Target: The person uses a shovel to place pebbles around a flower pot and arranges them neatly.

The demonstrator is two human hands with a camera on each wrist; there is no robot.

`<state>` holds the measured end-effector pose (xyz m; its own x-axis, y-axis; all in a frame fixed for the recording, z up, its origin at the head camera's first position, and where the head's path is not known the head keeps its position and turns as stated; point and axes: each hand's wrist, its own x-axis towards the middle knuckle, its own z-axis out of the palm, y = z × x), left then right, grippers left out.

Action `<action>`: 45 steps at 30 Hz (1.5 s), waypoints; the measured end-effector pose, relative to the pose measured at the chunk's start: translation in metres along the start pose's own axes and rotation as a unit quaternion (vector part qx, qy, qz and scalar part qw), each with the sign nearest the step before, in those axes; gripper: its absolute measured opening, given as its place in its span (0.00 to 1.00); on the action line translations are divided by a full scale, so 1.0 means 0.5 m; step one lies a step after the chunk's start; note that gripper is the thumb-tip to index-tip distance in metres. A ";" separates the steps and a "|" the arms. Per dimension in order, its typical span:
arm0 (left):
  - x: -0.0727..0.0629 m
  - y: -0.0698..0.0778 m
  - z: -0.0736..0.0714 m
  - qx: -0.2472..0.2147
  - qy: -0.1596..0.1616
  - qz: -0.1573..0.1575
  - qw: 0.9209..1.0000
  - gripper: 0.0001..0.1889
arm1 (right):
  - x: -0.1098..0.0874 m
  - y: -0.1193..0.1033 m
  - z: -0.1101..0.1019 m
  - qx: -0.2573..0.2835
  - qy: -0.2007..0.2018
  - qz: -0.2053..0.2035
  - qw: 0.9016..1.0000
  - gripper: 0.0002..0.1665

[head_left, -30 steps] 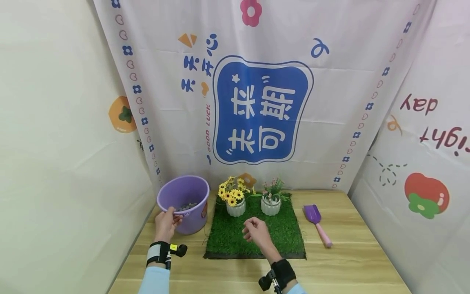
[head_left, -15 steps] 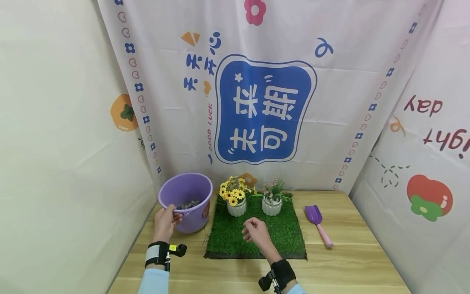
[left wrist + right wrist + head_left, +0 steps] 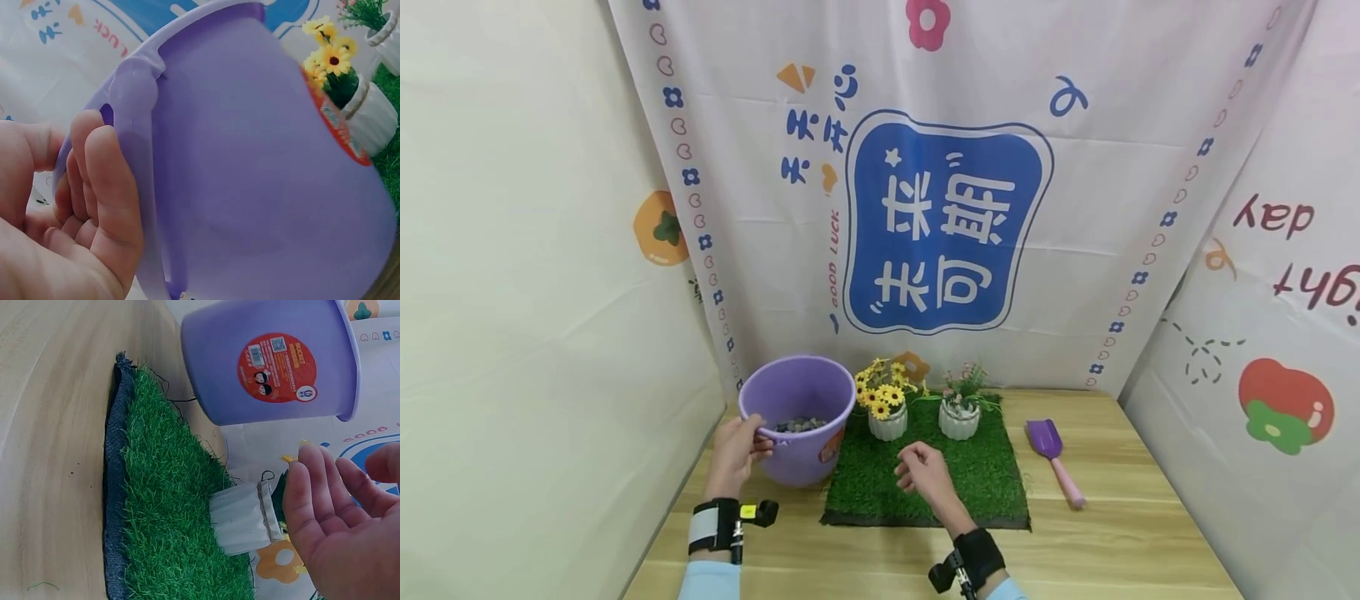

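My left hand (image 3: 732,450) grips the near-left rim of a purple bucket (image 3: 801,464), thumb inside and fingers outside. Small grey stones (image 3: 800,425) lie in the bottom of the bucket. In the left wrist view, the fingers (image 3: 112,187) curl beside the lowered bucket handle (image 3: 140,169). A red label (image 3: 278,367) shows on the bucket's side in the right wrist view. Over the green turf mat (image 3: 925,500) hovers my right hand (image 3: 927,477), holding nothing, its fingers loosely bent. Nearest to it are two white flowerpots, one with yellow flowers (image 3: 883,392), one with pink ones (image 3: 964,383).
To the right of the mat, a purple shovel (image 3: 1047,437) with a pink handle lies on the wooden table (image 3: 1120,517). A printed cloth (image 3: 760,275) hangs behind, and pale walls stand left and right. The bucket's right side overlaps the mat's left edge in the head view.
My left hand has pulled the bucket to the right and slightly nearer, up to the mat's left edge. The head view has shifted a little. The right hand has stayed in place.
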<state>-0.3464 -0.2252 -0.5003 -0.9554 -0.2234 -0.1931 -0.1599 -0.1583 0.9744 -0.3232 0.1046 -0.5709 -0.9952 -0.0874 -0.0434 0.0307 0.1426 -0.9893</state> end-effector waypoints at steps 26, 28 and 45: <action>-0.148 -0.078 -0.044 0.034 -0.244 -0.024 0.969 0.09 | -0.060 -0.066 0.028 0.100 0.016 -0.038 0.994 0.23; -0.155 -0.085 -0.049 0.033 -0.256 -0.021 0.966 0.09 | -0.066 -0.062 0.031 0.096 0.026 -0.037 0.994 0.22; -0.204 -0.141 -0.075 0.008 -0.325 -0.032 0.945 0.11 | -0.109 -0.007 0.047 0.119 0.032 -0.021 0.992 0.19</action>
<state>-0.2283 -0.2273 -0.5539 -0.8932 0.4258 -0.1448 -0.2209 -0.1350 0.9659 -0.2669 0.0857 -0.5682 -0.9997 -0.0236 -0.0007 0.0030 -0.0980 -0.9952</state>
